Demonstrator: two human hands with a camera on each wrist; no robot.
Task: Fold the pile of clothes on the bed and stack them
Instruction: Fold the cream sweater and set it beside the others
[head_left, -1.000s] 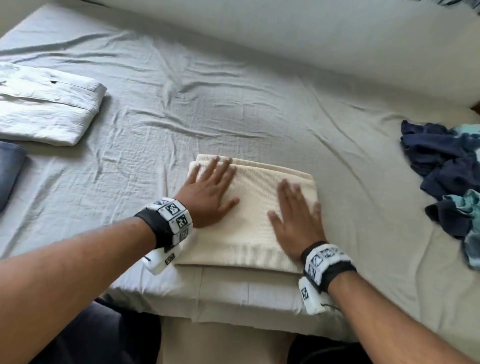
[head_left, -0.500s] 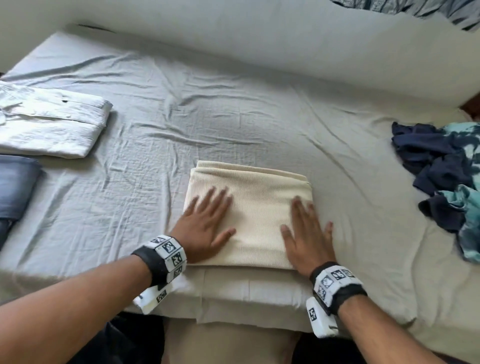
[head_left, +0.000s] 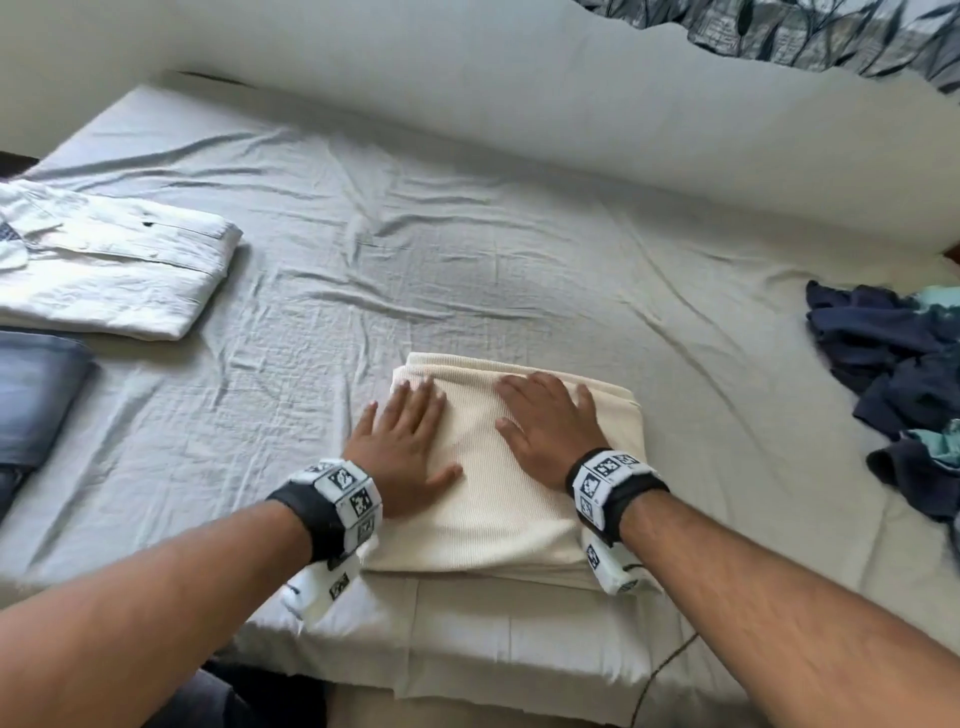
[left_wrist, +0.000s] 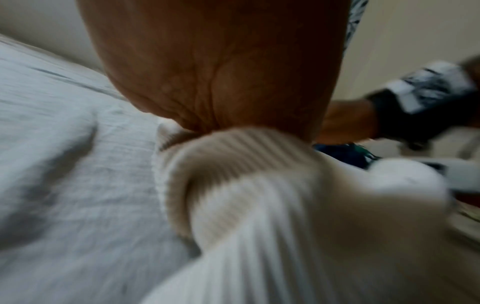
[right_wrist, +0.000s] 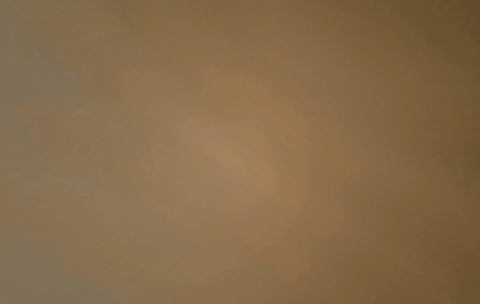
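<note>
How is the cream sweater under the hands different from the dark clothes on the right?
The cream sweater is folded into a neat rectangle; the dark clothes lie in a crumpled heap. The sweater is pale and ribbed; the heap is navy with teal bits. The left hand and right hand press the sweater; nothing touches the heap. Both lie on the bed.

Three folded garments lie on the bed: one cream ribbed garment (head_left: 498, 467) directly under both palms, one white shirt (head_left: 111, 265) far off beyond the left hand (head_left: 408, 447), and one blue-grey piece (head_left: 36, 395) nearer on that same side. One loose heap of dark clothes (head_left: 898, 384) sits well out past the right hand (head_left: 550, 423). Two hands show, each wearing one marked wristband.
</note>
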